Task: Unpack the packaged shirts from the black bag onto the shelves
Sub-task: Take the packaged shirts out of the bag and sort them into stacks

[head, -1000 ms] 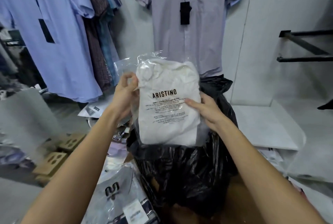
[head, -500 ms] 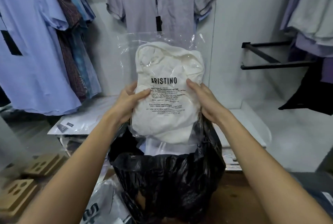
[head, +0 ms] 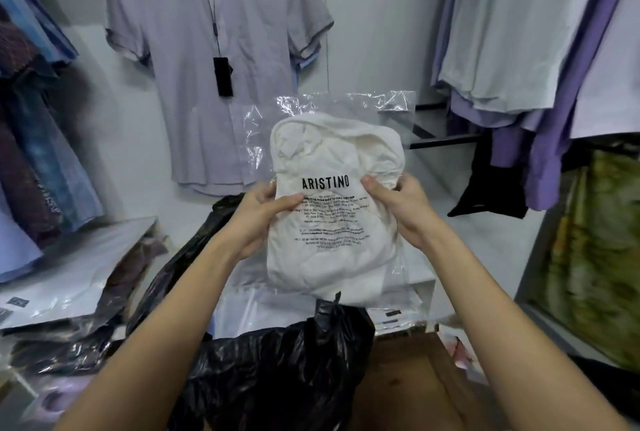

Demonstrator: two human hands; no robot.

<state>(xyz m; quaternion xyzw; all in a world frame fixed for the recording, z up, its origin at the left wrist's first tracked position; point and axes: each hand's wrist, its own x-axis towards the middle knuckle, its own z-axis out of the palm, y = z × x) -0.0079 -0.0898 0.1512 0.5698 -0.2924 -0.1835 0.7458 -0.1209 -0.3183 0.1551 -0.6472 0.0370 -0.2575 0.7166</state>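
The packaged white shirt (head: 332, 216) has come up clear of the black bag (head: 277, 368) since half a second ago, when its lower end still sat in the bag's mouth; it has also shifted to the right, and the hanging clothes on the right now fill more of the view.

Nearest, the black bag sits low in the middle, its crumpled top gathered just below the package. A brown cardboard surface (head: 408, 382) lies beside it on the right.

Above the bag, both hands hold the packaged white shirt upright in the air. The left hand (head: 258, 219) grips its left edge, thumb across the front just under the printed ARISTINO name. The right hand (head: 403, 209) grips the right edge, thumb on the front, fingers curled behind. The clear wrapper stands loose above the folded cloth.

To the left, a white shelf (head: 69, 278) carries more flat packaged garments (head: 114, 292), some dark. Beyond the package a lower white shelf (head: 420, 292) also shows wrapped items.

On the back wall hangs a pale lilac short-sleeved shirt (head: 207, 67) with a black tag (head: 222, 76). Patterned and blue shirts (head: 34, 153) hang at the far left, pale and purple ones (head: 519, 49) at the right, over a black rail (head: 443, 141).
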